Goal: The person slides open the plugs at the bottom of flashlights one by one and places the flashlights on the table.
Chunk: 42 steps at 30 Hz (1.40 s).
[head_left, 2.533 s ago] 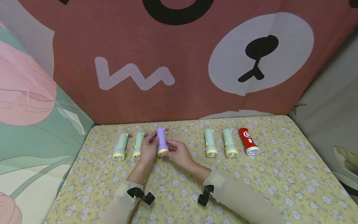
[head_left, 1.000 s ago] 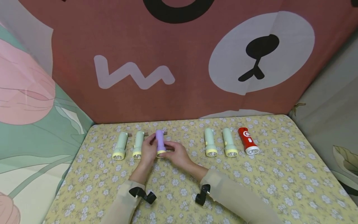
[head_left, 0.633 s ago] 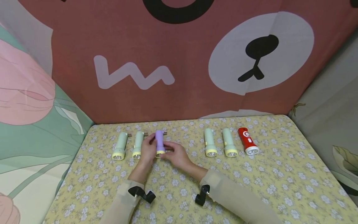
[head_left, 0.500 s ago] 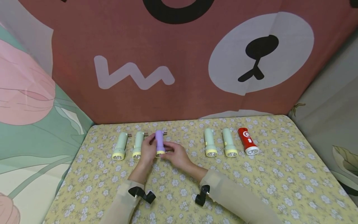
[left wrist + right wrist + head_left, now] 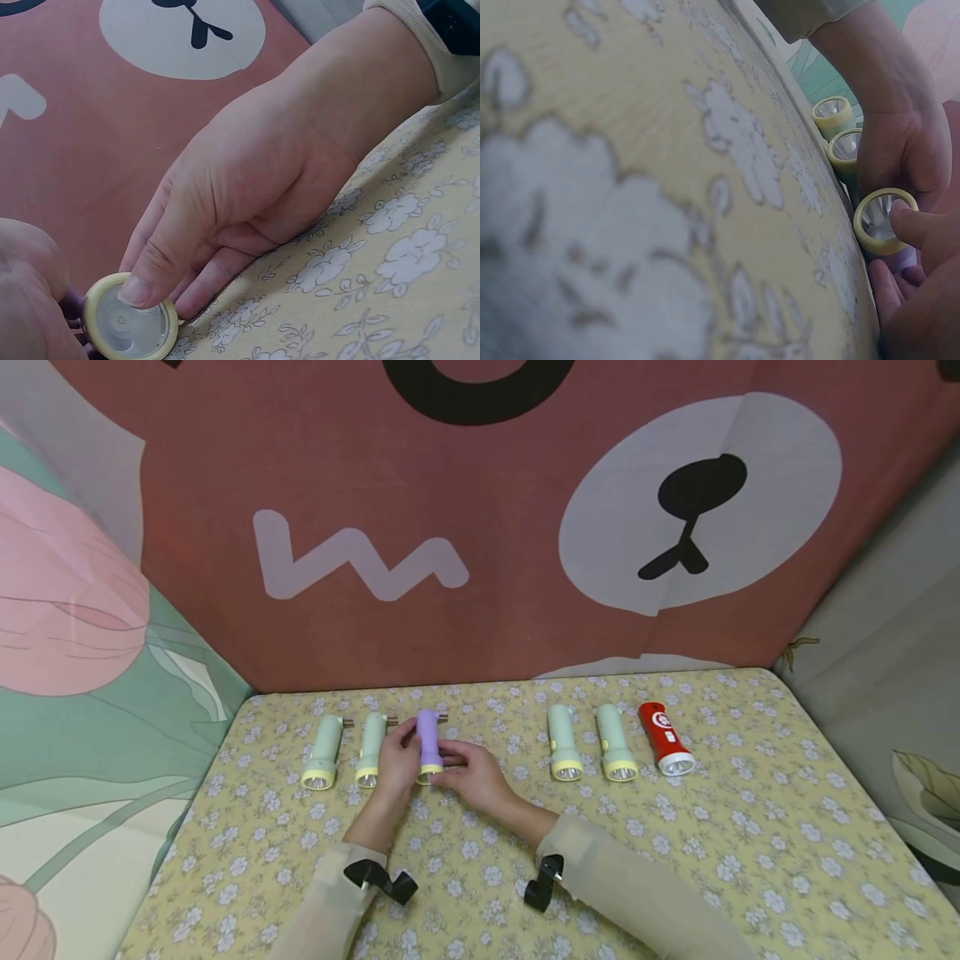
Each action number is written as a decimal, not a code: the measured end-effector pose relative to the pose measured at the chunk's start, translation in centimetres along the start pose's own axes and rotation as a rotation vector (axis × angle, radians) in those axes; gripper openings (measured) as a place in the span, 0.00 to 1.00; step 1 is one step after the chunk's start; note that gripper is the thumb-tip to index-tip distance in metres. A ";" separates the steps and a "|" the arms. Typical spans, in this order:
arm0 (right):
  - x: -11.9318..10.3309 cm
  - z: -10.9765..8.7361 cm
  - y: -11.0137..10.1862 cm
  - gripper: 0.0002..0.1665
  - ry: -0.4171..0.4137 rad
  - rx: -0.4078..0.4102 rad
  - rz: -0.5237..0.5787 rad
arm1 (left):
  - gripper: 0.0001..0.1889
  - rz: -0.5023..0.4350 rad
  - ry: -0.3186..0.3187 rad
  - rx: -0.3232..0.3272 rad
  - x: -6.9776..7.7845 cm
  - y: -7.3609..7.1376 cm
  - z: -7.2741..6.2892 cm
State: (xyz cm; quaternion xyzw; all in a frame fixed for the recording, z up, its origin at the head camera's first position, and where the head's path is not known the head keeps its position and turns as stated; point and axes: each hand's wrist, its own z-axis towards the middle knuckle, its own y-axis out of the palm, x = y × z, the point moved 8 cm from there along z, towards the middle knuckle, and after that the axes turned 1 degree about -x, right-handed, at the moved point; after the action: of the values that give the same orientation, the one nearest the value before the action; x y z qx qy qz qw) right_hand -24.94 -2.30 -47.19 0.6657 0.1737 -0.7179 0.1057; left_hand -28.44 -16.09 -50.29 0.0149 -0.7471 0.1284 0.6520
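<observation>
Gripping the purple flashlight [image 5: 428,735], the left hand [image 5: 397,764] has fingers clamped on its body; the right hand [image 5: 480,772] pinches its yellow lamp end [image 5: 429,768]. It is beside a pale green flashlight [image 5: 372,742] on the flowered cloth [image 5: 468,893]. A red flashlight [image 5: 670,747] carries a white emblem [image 5: 662,720], too small to read.

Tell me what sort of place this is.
Probably a staged recording corner, perhaps indoors, though little beyond it shows: a bear backdrop rises behind a table with a flowered covering, and six flashlights are set out across it in a row.
</observation>
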 end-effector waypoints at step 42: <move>3.6 1.2 0.1 0.33 0.016 -0.005 -0.020 | 0.24 0.016 0.015 -0.028 0.4 -0.1 0.1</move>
State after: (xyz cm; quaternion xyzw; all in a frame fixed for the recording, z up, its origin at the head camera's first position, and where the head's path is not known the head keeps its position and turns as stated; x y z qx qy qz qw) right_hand -26.31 -2.58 -50.76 0.6694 0.1832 -0.7131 0.0988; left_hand -28.60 -16.11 -49.87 -0.0012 -0.7438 0.1235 0.6569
